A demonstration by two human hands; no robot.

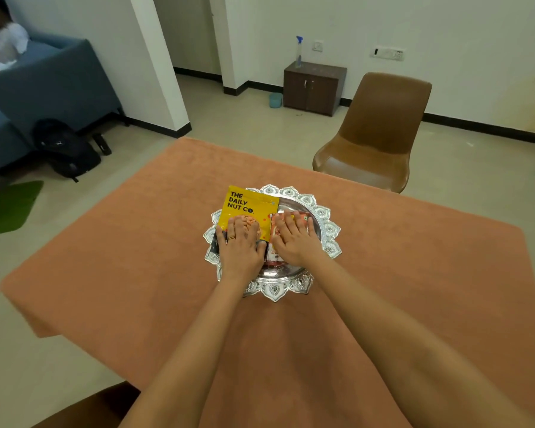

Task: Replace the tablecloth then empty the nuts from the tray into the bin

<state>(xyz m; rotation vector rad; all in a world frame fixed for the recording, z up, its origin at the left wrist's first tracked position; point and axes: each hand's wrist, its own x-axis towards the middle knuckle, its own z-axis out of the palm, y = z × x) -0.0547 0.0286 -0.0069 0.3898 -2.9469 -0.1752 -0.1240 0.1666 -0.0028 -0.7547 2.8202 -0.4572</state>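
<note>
An orange tablecloth (pixel 136 257) covers the table. At its middle stands an ornate silver tray (pixel 323 217) with a scalloped rim. A yellow nut packet (pixel 247 203) marked "The Daily Nut Co." lies in the tray's left half, over a dark packet. A red and orange packet (pixel 301 218) lies in the right half. My left hand (pixel 240 245) rests flat on the yellow packet with fingers straight. My right hand (pixel 294 239) lies flat on the red packet, fingers spread. No bin can be seen.
A brown chair (pixel 374 134) stands at the table's far right side. Behind it is a small dark cabinet (pixel 314 88) with a spray bottle (pixel 299 52) on top. A blue sofa (pixel 44 84) with a person, a black bag (pixel 65 149) and a green mat (pixel 10 206) are at the left.
</note>
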